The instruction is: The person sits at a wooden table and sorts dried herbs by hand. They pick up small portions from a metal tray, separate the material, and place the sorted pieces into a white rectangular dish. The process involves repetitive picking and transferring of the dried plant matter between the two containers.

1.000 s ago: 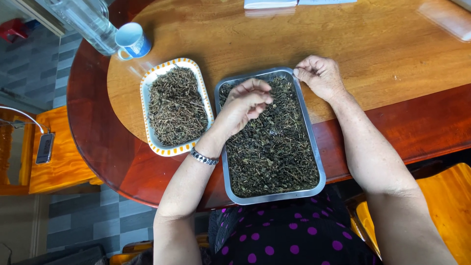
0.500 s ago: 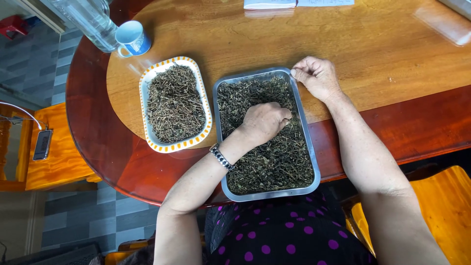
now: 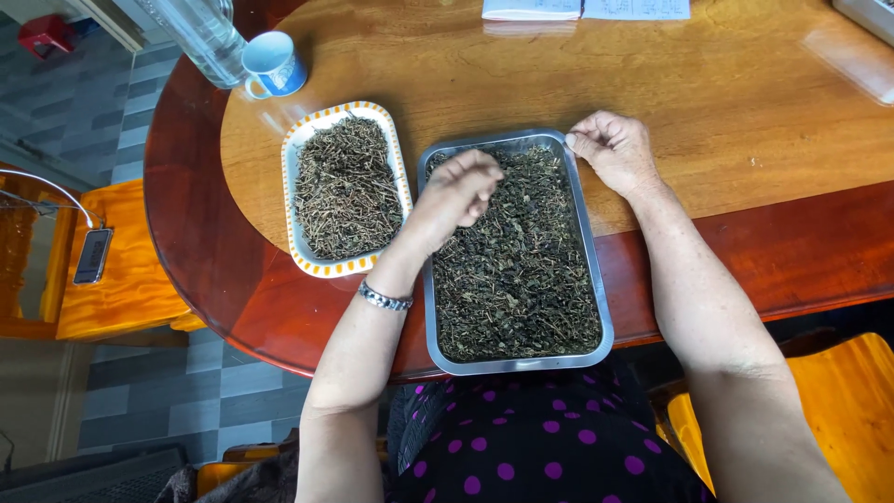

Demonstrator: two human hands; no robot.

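Steel tray [image 3: 596, 279] of dark dried leaves being picked over by hand at the round wooden table [image 3: 745, 121].
Judging by the pose, this is the sorting step: the left hand [image 3: 453, 197] hangs over the tray's upper left with fingers bunched, whether on a stem I cannot tell; the right hand [image 3: 615, 149] rests loosely curled at the far right corner, holding nothing visible. Carrying a pinch to the patterned dish [image 3: 296, 149] of stems beside it would call for a short leftward reach. Half a second ago the left hand lay lower, pressed into the leaves.
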